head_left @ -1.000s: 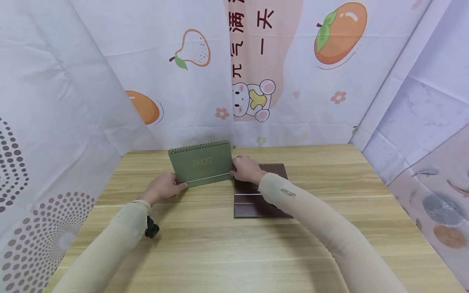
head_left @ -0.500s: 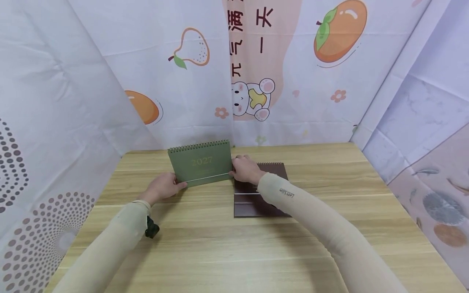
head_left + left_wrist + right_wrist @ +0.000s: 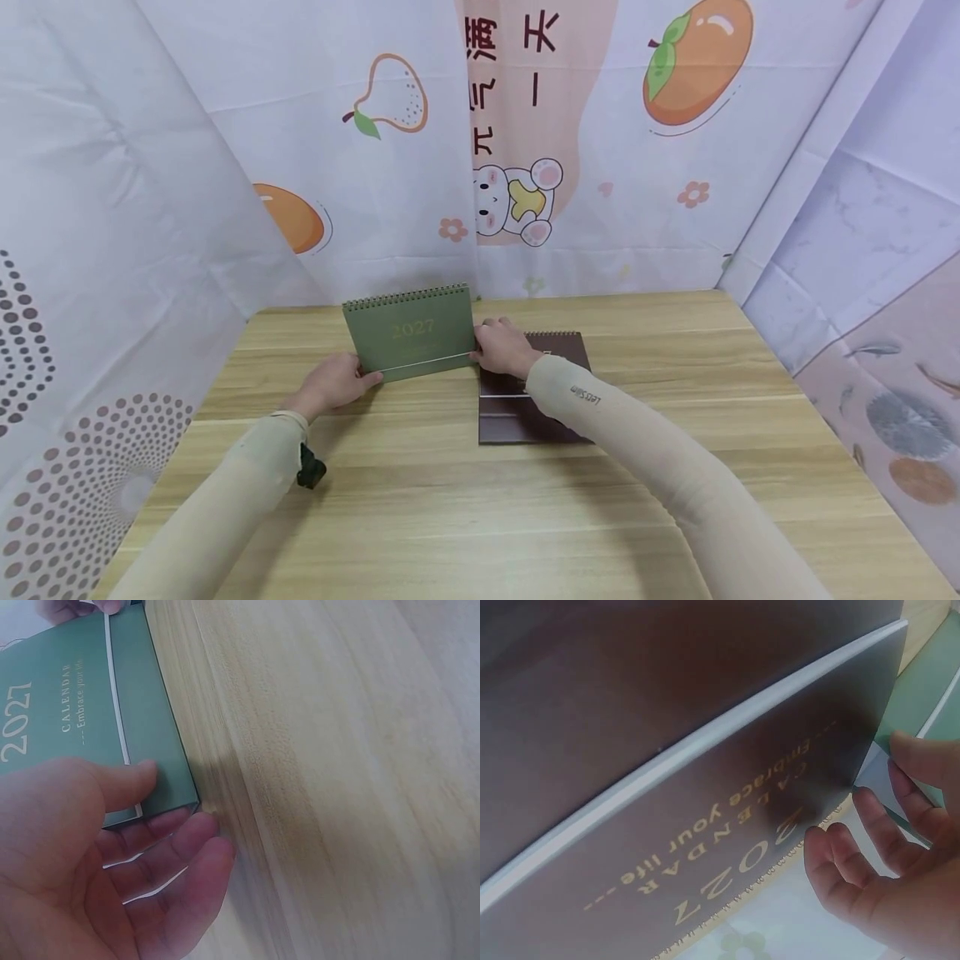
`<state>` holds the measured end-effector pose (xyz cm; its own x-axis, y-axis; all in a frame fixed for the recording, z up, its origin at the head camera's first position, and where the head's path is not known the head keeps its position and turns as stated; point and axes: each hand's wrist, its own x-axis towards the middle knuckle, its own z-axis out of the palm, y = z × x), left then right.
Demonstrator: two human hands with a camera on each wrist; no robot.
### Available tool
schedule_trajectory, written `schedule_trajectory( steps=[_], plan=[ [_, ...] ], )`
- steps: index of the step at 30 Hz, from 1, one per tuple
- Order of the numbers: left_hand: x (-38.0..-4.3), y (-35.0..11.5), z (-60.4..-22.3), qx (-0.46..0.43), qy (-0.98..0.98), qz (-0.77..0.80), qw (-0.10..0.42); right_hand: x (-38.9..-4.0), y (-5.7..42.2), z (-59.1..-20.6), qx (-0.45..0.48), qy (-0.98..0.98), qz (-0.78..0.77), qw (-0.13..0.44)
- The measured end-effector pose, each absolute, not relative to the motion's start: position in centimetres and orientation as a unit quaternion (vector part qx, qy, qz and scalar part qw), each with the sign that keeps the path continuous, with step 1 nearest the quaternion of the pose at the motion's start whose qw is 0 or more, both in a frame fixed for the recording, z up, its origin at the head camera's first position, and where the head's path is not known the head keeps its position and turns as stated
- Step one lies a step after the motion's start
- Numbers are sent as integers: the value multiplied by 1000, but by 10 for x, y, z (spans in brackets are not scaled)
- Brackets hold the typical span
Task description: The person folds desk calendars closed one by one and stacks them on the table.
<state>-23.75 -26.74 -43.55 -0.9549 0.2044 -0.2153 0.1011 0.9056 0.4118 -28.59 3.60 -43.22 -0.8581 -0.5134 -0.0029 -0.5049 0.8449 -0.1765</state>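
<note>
A green 2027 desk calendar (image 3: 412, 333) stands upright near the back of the table, its spiral binding along the top. My left hand (image 3: 337, 385) pinches its lower left corner, thumb on the front cover and fingers behind, as the left wrist view shows. At the opposite side edge, my right hand (image 3: 504, 345) pinches the same calendar, the thumb on its front. Behind and below the right hand is a dark brown 2027 desk calendar (image 3: 705, 787), partly hidden by that hand and forearm. White bands cross both covers.
The wooden table (image 3: 450, 517) reaches back to a white printed curtain (image 3: 337, 208). More curtain hangs on the left and right sides. A dark green scrunchie-like band (image 3: 311, 467) hangs at my left wrist.
Both hands keep their hold on the green calendar, which stays in place. Only a very slight shift of the whole head view is visible.
</note>
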Motion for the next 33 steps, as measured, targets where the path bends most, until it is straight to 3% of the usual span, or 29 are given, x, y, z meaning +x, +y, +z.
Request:
schedule_trajectory(
  steps=[19,27,33],
  plan=[
    [-228,-262,-408,107,967,206,107,-290,49,-420,-288,942,-169,17],
    [-231,-255,-392,120,951,268,94,-292,76,-402,-307,916,-256,41],
    [-229,-239,-383,135,928,327,113,-290,108,-392,-326,887,-326,18]
  ],
)
